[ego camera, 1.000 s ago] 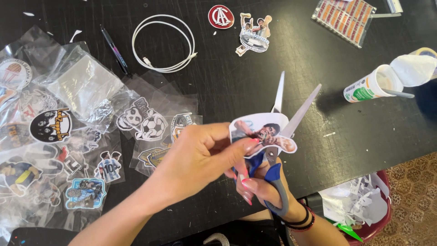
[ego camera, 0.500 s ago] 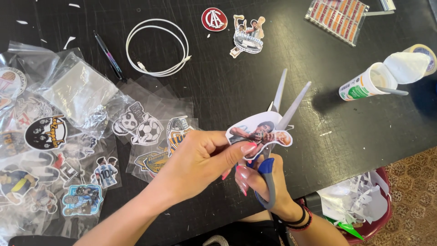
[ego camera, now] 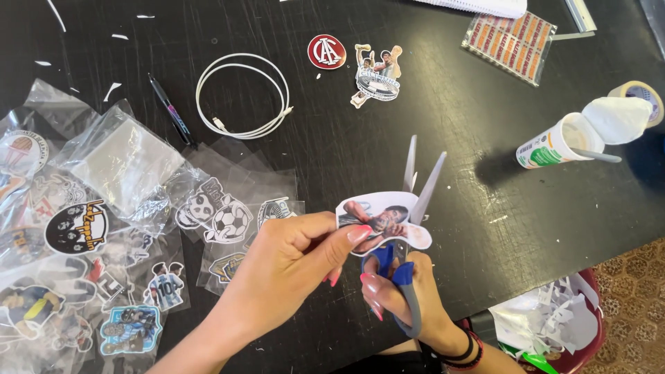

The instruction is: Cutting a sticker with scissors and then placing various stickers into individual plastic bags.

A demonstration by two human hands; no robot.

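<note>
My left hand (ego camera: 291, 266) pinches a printed paper cut-out (ego camera: 384, 216) of a figure with a white border, thumb and fingers on its left edge. My right hand (ego camera: 402, 298) grips blue-and-grey handled scissors (ego camera: 415, 183), whose blades point up and away and stand slightly apart around the cut-out's right side. Both hands hover above the black table (ego camera: 457, 138) near its front edge.
Clear plastic sleeves with stickers (ego camera: 104, 215) cover the left. A coiled white cable (ego camera: 242, 97), a pen (ego camera: 170, 109), a round red sticker (ego camera: 326, 52), another cut-out (ego camera: 377, 75), a packet (ego camera: 510, 45), a glue bottle (ego camera: 554, 142), tape (ego camera: 641, 93). Scrap bin (ego camera: 554, 325) at lower right.
The scissor blades have narrowed and moved along the cut-out's right edge. My left hand has turned the cut-out slightly. The view has shifted a little.
</note>
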